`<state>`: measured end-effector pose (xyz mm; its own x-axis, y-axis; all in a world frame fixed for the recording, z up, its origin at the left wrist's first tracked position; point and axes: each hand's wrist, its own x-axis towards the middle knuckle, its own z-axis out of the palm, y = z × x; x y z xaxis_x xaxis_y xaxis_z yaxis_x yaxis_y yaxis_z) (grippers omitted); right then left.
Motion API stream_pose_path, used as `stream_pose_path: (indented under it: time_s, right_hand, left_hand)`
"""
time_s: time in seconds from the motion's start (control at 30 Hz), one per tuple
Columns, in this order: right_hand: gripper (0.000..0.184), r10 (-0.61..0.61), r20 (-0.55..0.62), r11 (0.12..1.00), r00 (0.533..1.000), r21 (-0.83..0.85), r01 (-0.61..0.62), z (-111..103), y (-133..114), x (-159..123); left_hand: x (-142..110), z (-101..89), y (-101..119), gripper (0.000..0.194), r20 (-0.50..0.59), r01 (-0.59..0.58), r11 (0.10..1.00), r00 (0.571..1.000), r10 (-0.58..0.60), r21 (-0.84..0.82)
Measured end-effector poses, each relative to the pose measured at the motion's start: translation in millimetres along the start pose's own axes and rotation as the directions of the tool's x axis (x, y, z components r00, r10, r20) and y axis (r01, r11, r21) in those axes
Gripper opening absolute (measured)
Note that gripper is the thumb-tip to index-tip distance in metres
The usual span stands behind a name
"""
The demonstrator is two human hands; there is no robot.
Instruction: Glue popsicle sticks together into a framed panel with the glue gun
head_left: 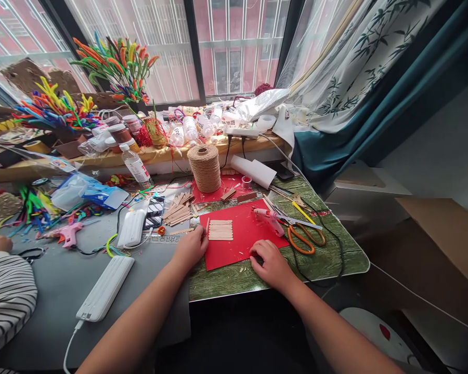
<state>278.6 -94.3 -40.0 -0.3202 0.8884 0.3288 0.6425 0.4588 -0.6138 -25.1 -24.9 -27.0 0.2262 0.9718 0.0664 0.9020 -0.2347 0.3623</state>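
Observation:
A small panel of craft sticks, laid side by side, lies on a sheet of red paper. At the panel's left edge my left hand is closed, fingertips pinching a single thin craft stick. My right hand rests at the paper's lower right edge, its fingers loosely curled and the thumb apart, with nothing visible in it. Just beyond it lie a pink glue gun and orange-handled scissors. Loose craft sticks are heaped behind my left hand.
A twine spool stands behind the paper. White power banks with cables lie to the left, near another person's striped sleeve and a second pink glue gun. Bottles and bundles of pipe cleaners crowd the window side.

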Motion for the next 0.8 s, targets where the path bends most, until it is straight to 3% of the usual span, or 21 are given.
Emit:
stream_pose_path:
  time_s: [0.23,0.37,0.43,0.53,0.67,0.8]
  right_hand:
    - [0.013,0.019,0.008,1.000,1.000,0.005,-0.019,-1,-1,1]
    - [0.013,0.019,0.015,1.000,1.000,0.017,-0.019,-2,-1,2]
    - [0.013,0.022,0.018,1.000,1.000,0.017,-0.022,-2,-1,2]
    - [0.013,0.031,0.021,0.999,0.999,0.013,-0.032,-2,-2,3]
    - [0.015,0.040,0.026,0.999,0.999,-0.001,-0.040,-1,-3,4]
    - [0.015,0.051,0.024,0.999,0.998,-0.008,-0.051,-1,-4,5]
  left_hand:
    - [-7,-3.2,-1,0.009,0.001,-0.056,0.993,0.998,0.056,-0.102]
    - [8,-20.9,-14,0.016,-0.089,-0.085,0.988,0.993,0.073,-0.131]
    - [21,-32.3,-23,0.023,-0.046,-0.123,0.979,0.992,0.117,-0.160]
    - [40,-43.7,-36,0.052,0.113,-0.248,0.951,0.956,0.272,-0.186]
    - [52,-42.1,-44,0.102,0.241,-0.259,0.942,0.921,0.307,-0.211]
    - [54,-34.0,-49,0.110,0.245,-0.240,0.938,0.921,0.301,-0.250]
